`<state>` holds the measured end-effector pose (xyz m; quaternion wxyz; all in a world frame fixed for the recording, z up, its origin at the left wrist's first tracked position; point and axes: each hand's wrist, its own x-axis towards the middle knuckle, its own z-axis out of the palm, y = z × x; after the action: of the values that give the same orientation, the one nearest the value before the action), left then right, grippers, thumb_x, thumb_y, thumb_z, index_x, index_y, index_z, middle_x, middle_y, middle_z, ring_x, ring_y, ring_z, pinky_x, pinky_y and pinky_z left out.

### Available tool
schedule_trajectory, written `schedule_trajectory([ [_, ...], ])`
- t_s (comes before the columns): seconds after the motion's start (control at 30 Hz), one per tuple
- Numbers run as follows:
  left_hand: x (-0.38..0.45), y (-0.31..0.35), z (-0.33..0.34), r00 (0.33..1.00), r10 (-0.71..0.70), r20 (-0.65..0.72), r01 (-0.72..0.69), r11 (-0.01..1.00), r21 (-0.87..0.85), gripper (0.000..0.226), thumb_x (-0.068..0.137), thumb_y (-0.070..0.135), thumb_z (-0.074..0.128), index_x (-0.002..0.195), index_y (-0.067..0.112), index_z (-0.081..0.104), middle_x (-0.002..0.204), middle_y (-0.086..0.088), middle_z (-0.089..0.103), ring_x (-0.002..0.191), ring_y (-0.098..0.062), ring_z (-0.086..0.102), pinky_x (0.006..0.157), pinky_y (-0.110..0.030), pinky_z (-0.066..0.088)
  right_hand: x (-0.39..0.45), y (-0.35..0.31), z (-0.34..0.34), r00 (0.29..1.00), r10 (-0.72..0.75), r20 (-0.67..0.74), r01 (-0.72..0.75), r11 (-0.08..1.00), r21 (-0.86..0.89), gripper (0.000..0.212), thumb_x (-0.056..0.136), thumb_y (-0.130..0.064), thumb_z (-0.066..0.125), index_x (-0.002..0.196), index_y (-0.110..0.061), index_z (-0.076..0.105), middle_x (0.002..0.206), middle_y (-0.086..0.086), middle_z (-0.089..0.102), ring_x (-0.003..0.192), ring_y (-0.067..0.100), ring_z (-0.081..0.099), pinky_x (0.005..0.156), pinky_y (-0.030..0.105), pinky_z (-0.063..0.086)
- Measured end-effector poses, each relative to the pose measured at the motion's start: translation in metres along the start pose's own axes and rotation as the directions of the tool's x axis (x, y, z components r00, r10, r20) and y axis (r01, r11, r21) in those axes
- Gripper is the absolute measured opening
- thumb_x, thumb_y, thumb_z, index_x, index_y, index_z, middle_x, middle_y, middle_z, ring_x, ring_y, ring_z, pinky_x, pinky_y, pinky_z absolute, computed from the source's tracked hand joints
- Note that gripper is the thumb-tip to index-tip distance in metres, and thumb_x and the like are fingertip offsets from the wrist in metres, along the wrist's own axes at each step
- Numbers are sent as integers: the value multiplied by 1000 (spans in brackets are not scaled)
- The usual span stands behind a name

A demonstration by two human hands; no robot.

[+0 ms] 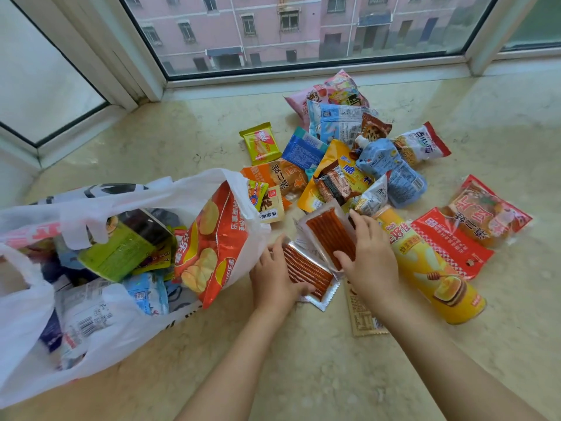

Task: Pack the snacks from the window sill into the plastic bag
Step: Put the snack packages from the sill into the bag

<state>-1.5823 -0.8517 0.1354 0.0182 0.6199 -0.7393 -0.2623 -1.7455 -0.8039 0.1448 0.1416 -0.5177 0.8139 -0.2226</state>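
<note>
A white plastic bag [100, 335] lies open on the left of the marble sill, holding several snacks, with a red crisp packet [212, 241] sticking out of its mouth. My left hand [273, 279] grips a clear pack of red spicy strips [309, 273] by its left edge. My right hand [368, 256] holds a second clear pack of red strips [326, 230], fingers curled over its right side. Beyond both hands lies a pile of several snack packets [349, 156].
A yellow crisp tube [431, 268] lies right of my right hand, with red packets [452, 241] beyond it. A beige flat packet [362, 317] lies under my right wrist. The window frame [303, 75] borders the sill [303, 375] at the back.
</note>
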Motion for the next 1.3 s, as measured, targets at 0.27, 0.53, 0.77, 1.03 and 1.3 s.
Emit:
schedule_trajectory([
  [0.27, -2, -10, -6, 973, -220, 64, 196, 653, -731, 42, 85, 0, 67, 86, 37, 48, 94, 7, 61, 96, -14, 62, 86, -29, 48, -12, -1, 5, 980, 2, 197, -49, 971, 234, 47, 85, -9, 66, 127, -27, 56, 109, -7, 63, 101, 13, 57, 87, 34, 48],
  [0.53, -4, -5, -1, 998, -65, 23, 62, 703, -709, 33, 101, 17, 38, 129, 30, 51, 135, 6, 54, 124, -8, 48, 105, -29, 38, -44, 6, 24, 979, 36, 200, -72, 982, 174, 45, 81, -17, 71, 124, -23, 59, 118, -4, 62, 112, 18, 53, 87, 28, 41],
  [0.77, -21, -17, 5, 963, 219, -160, -250, 943, -219, 47, 100, 32, 38, 145, 18, 38, 150, 7, 38, 140, -6, 28, 115, -24, 22, -74, -23, 64, 971, -135, 198, 164, 976, -140, 83, 68, -54, 67, 140, -19, 44, 144, 18, 43, 130, 38, 44, 98, 50, 46],
  [1.03, -34, -41, 0, 889, 398, -227, -375, 917, 136, 50, 96, 36, 34, 134, 9, 52, 139, -6, 53, 131, -18, 46, 103, -36, 43, -64, -36, 85, 955, -185, 232, 263, 888, -377, 52, 87, -34, 48, 132, -10, 53, 131, 26, 54, 113, 45, 57, 74, 53, 55],
  [1.3, -46, -54, -13, 857, 474, -201, -425, 872, 244, 51, 95, 36, 37, 137, 10, 52, 142, -7, 50, 131, -20, 48, 102, -37, 46, -58, -33, 76, 934, -244, 263, 333, 862, -383, 42, 89, -20, 46, 129, -7, 47, 125, 25, 58, 104, 40, 63, 64, 44, 58],
])
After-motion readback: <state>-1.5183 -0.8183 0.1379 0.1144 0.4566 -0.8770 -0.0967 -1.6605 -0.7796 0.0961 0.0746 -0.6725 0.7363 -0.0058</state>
